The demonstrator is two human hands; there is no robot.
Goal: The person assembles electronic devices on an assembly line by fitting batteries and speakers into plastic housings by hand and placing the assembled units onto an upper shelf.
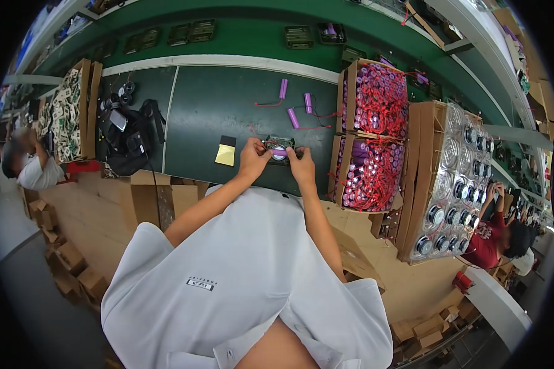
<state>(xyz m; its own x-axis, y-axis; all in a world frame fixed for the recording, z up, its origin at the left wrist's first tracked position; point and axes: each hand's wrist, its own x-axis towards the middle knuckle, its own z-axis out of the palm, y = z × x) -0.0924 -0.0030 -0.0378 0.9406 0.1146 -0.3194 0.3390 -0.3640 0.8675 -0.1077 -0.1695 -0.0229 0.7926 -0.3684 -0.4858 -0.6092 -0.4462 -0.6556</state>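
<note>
Both ends of a purple battery cell (279,152) are between the fingers of my left hand (253,158) and my right hand (301,165). The cell lies across a round silver speaker (279,157), in or just above a small dark housing (282,141) with wiring along its far side. Fingertips hide the housing's sides, so I cannot tell whether the cell touches it. Left of my left hand is a pad of yellow paper (225,155) with a black strip. Beyond my right hand lie a purple cell (293,118) with a red lead and several similar loose cells.
Boxes of wired purple cells (375,98) stand on the right, beside a carton with plastic trays of speakers (455,194). Circuit boards fill a box (74,117) on the left, near a black bag (135,132). Housings (298,37) line the green back strip. Co-workers sit on both sides.
</note>
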